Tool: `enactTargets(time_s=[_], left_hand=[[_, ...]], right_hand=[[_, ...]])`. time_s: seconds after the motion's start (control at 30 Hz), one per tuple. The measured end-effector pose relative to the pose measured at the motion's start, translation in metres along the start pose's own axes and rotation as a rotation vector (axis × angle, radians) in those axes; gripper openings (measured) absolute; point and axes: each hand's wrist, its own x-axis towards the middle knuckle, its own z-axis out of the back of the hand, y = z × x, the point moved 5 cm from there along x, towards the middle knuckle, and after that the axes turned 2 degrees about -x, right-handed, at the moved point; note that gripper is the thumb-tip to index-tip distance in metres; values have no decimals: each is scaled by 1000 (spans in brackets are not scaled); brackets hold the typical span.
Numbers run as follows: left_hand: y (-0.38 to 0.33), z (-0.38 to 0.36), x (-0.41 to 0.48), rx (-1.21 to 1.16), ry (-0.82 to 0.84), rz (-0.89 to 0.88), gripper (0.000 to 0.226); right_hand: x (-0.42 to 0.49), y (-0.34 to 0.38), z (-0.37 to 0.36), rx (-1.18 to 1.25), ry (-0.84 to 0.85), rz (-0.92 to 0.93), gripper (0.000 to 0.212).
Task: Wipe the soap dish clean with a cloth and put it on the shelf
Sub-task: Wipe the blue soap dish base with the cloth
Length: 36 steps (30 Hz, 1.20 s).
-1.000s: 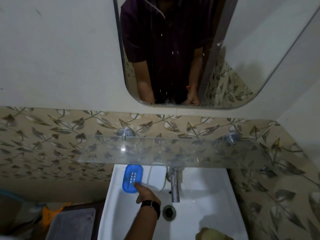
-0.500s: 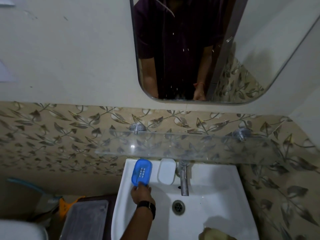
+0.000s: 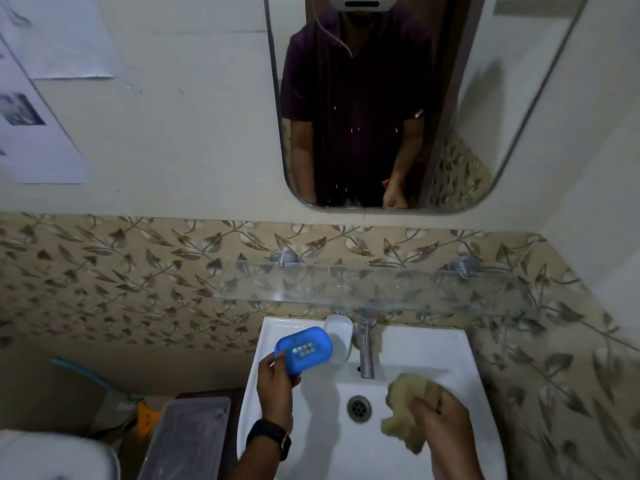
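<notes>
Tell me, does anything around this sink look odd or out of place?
Nothing damaged or spilled. The blue soap dish is tilted in the left hand, above the sink, while a white dish sits by the tap. The mirror carries small white specks low down.

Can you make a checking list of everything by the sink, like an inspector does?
Surface: white sink, tap at back.
Job's things: blue soap dish lifted over the sink's left side; yellow cloth over the basin; glass shelf above.
Clutter: white tray beside the tap; plastic box left of the sink.
Hands: left hand grips the dish; right hand grips the cloth.
Cables: white cord, seen in the mirror.
Surroundings: leaf tiles, papers on the wall.
</notes>
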Motion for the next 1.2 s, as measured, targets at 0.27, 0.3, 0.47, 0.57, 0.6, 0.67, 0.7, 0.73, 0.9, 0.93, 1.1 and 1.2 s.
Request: enactTargets(time_s=[0.27, 0.3, 0.47, 0.57, 0.6, 0.67, 0.7, 0.73, 0.9, 0.93, 1.1, 1.2], left_hand=[[-50, -29, -57, 85, 417, -18, 24], [-56, -33, -62, 81, 455, -23, 27], [-82, -53, -86, 1, 628, -36, 41], [-79, -67, -101, -20, 708, 16, 60], [-77, -72, -105, -25, 701, 42, 67], [-71, -80, -112, -57, 672, 85, 75], [-67, -85, -115, -74, 664, 91, 76], [-63, -89, -118, -87, 663, 97, 76], [-56, -109, -115, -211, 637, 142, 82], [-58, -111, -112, -219, 627, 141, 84], [-68, -116, -101, -113, 623, 140, 88], [-70, -120, -106, -21, 665, 143, 83]], right_hand=[[-22, 52, -32, 264, 93, 190, 15], [-24, 54, -35, 277, 134, 198, 19], [-33, 48, -31, 405, 163, 134, 17], [-43, 45, -33, 466, 190, 83, 16], [-47, 45, -33, 487, 182, 71, 15], [-55, 44, -32, 523, 162, 52, 14], [-58, 44, -31, 540, 157, 46, 15], [-61, 44, -31, 556, 155, 41, 16], [-67, 36, -23, 609, 176, 18, 25], [-67, 32, -17, 604, 174, 7, 23], [-50, 43, 30, 225, -188, 288, 8], [-55, 94, 39, 25, -250, 634, 17]])
